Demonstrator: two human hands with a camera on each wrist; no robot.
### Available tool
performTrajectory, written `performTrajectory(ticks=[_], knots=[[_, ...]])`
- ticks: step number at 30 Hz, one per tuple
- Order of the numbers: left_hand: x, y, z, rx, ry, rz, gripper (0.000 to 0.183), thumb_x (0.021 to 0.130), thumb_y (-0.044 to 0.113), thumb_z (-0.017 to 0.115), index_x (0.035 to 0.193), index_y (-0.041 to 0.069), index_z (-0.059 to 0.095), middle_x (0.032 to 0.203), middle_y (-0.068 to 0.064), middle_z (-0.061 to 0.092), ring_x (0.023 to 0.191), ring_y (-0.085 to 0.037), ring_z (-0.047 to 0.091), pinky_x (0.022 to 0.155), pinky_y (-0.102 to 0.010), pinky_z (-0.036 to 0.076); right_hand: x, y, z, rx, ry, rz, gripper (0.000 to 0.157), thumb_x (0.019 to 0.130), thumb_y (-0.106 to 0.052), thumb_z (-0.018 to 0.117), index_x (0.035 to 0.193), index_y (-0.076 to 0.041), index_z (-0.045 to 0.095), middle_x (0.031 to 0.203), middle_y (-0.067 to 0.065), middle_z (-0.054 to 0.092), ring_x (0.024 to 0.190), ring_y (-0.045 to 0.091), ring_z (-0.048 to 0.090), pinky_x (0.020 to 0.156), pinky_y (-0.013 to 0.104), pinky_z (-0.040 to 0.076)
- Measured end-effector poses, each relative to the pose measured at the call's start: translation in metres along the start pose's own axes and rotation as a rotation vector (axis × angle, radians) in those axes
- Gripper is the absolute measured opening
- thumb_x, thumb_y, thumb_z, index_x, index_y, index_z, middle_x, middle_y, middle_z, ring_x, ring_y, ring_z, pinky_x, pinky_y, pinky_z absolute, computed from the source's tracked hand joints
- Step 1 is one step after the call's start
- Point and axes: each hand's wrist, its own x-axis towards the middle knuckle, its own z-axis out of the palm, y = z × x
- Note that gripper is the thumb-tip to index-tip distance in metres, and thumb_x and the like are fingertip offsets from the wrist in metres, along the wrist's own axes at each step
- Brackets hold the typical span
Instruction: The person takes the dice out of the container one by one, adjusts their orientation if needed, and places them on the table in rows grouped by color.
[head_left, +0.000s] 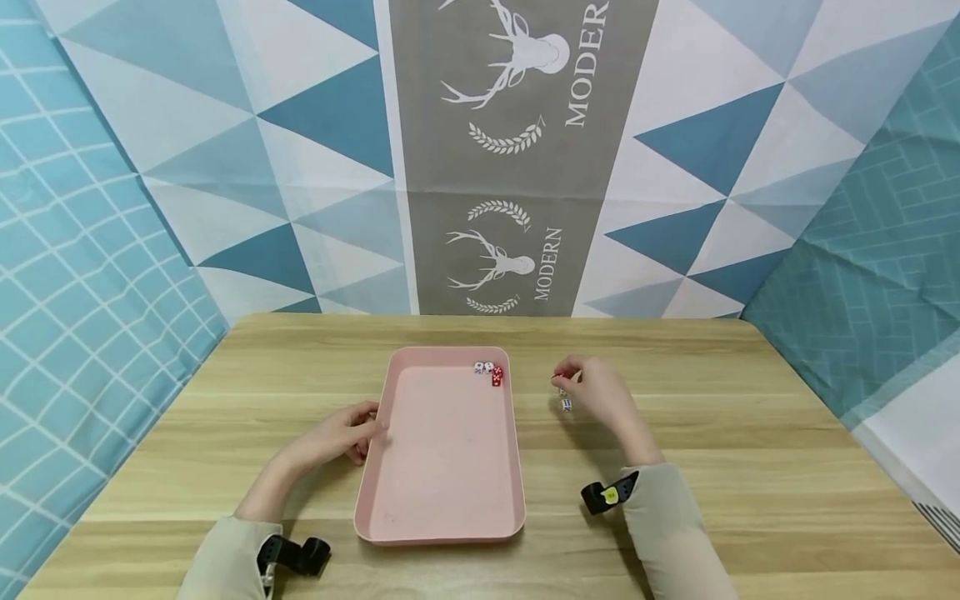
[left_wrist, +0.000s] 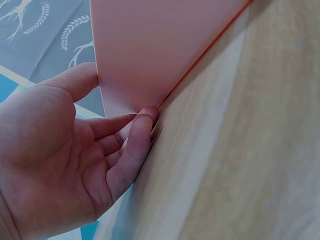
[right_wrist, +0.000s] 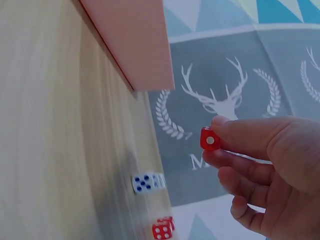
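Red die (right_wrist: 210, 139) pinched in right grip (head_left: 596, 390); left grip (left_wrist: 67, 150) holds one tray (head_left: 446, 454) (four dice (head_left: 489, 367) inside).

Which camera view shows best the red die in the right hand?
The right wrist view: the red die appears large there, pinched by the right hand, one face clear. The head view shows it tiny, partly hidden; the left wrist view not at all.

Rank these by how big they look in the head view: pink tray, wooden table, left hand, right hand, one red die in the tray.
1. Wooden table
2. Pink tray
3. Left hand and right hand: too alike to rank
4. Red die
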Motion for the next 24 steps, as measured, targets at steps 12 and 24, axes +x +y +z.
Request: performTrajectory(ticks=[12, 24], knots=[[0.001, 0.001, -0.001, 0.008, -0.003, -0.014, 0.048, 0.095, 0.028, 0.047, 0.131, -0.002, 0.036, 0.07, -0.007, 0.048, 0.066, -0.017, 0.051, 0.06, -0.033, 0.05, -0.004, 0.02, -0.016, -0.055, -0.068, 0.124, 0.009, 0.083, -0.016, 0.064, 0.087, -0.008, 0.064, 0.082, 0.004, 0.063, 0.074, 0.018, 0.056, 0.068, 0.036, 0.045], [0.003, -0.001, -0.003, 0.022, -0.012, -0.004, 0.047, 0.095, 0.026, 0.047, 0.131, -0.003, 0.037, 0.069, -0.007, 0.049, 0.064, -0.017, 0.051, 0.058, -0.033, 0.05, -0.006, 0.029, -0.012, -0.167, -0.143, 0.22, 0.017, 0.077, -0.018, 0.069, 0.071, -0.009, 0.056, 0.067, 0.001, 0.054, 0.061, 0.016, 0.049, 0.055, 0.028, 0.036]])
